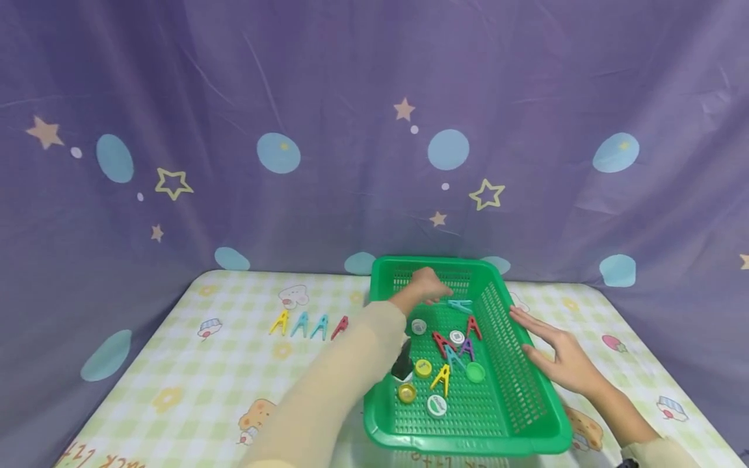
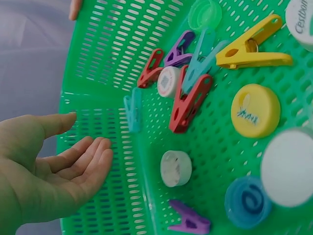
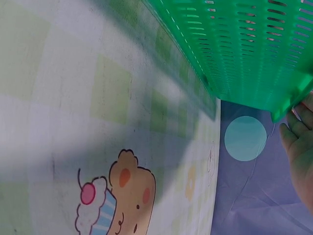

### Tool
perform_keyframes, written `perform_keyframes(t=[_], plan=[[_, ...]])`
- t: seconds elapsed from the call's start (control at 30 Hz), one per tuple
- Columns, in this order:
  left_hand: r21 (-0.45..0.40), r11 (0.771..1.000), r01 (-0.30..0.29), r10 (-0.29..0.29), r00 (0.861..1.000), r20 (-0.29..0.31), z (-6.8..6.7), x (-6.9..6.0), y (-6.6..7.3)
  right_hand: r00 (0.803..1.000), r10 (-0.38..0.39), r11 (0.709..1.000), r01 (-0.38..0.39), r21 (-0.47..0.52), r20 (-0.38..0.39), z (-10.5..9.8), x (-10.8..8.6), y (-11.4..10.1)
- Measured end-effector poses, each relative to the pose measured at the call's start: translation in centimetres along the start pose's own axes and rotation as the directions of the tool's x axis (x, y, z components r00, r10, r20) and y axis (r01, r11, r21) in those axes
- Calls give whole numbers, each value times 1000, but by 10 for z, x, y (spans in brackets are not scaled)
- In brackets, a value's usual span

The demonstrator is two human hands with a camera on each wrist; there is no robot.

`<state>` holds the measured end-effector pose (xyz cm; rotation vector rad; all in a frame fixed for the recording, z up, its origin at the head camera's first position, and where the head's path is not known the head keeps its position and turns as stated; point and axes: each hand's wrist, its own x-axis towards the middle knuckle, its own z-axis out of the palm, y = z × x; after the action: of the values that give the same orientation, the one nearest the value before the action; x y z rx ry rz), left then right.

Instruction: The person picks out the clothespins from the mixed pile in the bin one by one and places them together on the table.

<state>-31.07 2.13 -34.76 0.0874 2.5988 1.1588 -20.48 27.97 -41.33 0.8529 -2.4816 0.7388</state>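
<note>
My left hand [image 1: 429,286] is inside the green basket [image 1: 468,444], over its far end. Its fingers are loosely bent with nothing between them. Nearest to them is a light-blue clothespin [image 2: 132,110] at the basket's far wall. My right hand [image 1: 562,357] touches the basket's right rim with outstretched fingers. On the basket floor lie red [image 1: 474,327], purple [image 1: 467,350] and yellow clothespins [image 1: 441,379] among several bottle caps. Another purple clothespin [image 2: 190,220] shows in the left wrist view; my left arm covers part of the basket in the head view.
Left of the basket, a yellow clothespin [image 1: 281,322], two light-blue ones [image 1: 301,324] and a red one [image 1: 340,327] stand in a row on the checked tablecloth [image 1: 234,364]. A purple curtain [image 1: 351,97] hangs behind the table.
</note>
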Motion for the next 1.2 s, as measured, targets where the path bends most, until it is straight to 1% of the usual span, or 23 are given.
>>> perform_keyframes(t=[0.17, 0.3, 0.43, 0.5, 0.6, 0.7, 0.8, 0.93, 1.03, 1.2], plan=[[4, 1000, 2, -2, 1000, 6, 13, 4, -2, 1000, 3, 1000, -3, -1, 8, -2, 2, 0], [3, 1000, 13, -13, 1000, 9, 27, 8, -3, 1000, 4, 1000, -4, 0, 9, -3, 2, 0], [7, 1000, 21, -21, 1000, -3, 41, 14, -5, 1000, 7, 1000, -7, 1, 13, -2, 2, -1], [-10, 1000, 29, -29, 1000, -6, 47, 16, -6, 1000, 9, 1000, -9, 4, 17, -2, 2, -1], [-12, 999, 33, -33, 999, -4, 54, 17, -6, 1000, 14, 1000, -14, 11, 19, -2, 2, -3], [0, 999, 34, -34, 999, -4, 59, 15, -5, 1000, 18, 1000, -18, 18, 17, -2, 3, -3], [57, 998, 10, -10, 1000, -8, 64, 8, -4, 1000, 18, 1000, -18, 20, 15, -2, 3, -3], [130, 991, -23, 26, 999, -20, 71, -2, -3, 1000, 15, 1000, -15, 18, 17, -1, 1, -1], [128, 992, -10, 14, 999, -35, 77, -6, 0, 1000, 12, 1000, -12, 18, 16, 0, 0, 0], [170, 985, 19, -8, 998, -65, 82, -9, 5, 1000, 11, 1000, -11, 11, 17, 0, 0, 0]])
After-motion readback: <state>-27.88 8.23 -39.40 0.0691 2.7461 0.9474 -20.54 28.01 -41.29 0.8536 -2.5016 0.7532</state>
